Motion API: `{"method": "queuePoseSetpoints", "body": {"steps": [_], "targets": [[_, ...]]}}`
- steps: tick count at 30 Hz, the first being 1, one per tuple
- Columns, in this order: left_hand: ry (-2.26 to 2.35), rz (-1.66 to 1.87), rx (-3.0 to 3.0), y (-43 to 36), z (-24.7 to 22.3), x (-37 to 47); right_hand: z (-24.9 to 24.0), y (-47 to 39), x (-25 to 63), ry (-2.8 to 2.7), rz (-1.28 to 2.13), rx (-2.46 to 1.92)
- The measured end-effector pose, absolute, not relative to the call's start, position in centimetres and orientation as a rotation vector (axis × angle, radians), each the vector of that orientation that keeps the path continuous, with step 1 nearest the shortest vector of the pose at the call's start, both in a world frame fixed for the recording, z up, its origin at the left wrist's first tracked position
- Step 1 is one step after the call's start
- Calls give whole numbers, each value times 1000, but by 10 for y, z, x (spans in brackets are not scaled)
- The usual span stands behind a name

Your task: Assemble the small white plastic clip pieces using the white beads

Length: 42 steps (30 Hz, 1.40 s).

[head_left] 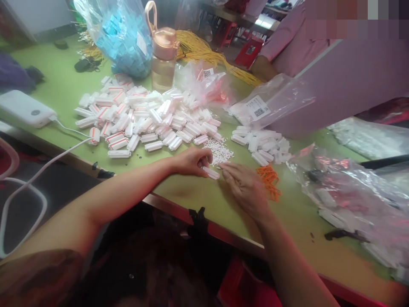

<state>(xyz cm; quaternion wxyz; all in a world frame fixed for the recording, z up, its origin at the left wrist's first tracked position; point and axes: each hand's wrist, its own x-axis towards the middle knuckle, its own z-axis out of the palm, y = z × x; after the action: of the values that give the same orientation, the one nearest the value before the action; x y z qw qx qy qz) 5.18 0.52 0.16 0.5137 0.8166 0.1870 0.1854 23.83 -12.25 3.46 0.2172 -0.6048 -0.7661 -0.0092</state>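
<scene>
Left hand [194, 162] pinching white piece [211, 173] near worktop's [191, 194] front edge. Right hand [244, 185] narrow at tiny white bits [220, 152] — grip unclear. Large white heap [153, 115] left, orange frames [270, 181] right — finished share can't be told.

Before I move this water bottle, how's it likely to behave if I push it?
The water bottle stands tall and narrow, so a push near its lid would probably tip it. Its see-through body looks smooth and stiff, perhaps slightly slippery; the loop handle may give a surer hold. I can't tell how full it is, so its weight is uncertain.
</scene>
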Motion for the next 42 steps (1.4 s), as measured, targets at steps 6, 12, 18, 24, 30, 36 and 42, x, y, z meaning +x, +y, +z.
{"method": "queuePoseSetpoints", "body": {"steps": [6, 12, 18, 24, 30, 36, 42], "targets": [[431, 434, 1959, 5, 4, 52, 20, -134, 220, -2267, -364, -1693], [412, 496, 2063, 3, 0, 52, 19, -132, 206, -2217, -333, -1763], [454, 446, 2279, 0, 7, 51, 22, -126, 242, -1808, 164, -1758], [378, 354, 2349, -4, 13, 41, 16, -118, 249, -1758, 150, -1980], [342, 527, 2313, 0, -1, 35, 20, -96, 226, -1939, 79, -2179], [418, 613, 2313, 13, -5, 31, 23, -88, 231, -1963, 132, -2124], [379, 558, 2285, 20, -1, 27, 14, -97, 240, -1892, 274, -1807]]}}
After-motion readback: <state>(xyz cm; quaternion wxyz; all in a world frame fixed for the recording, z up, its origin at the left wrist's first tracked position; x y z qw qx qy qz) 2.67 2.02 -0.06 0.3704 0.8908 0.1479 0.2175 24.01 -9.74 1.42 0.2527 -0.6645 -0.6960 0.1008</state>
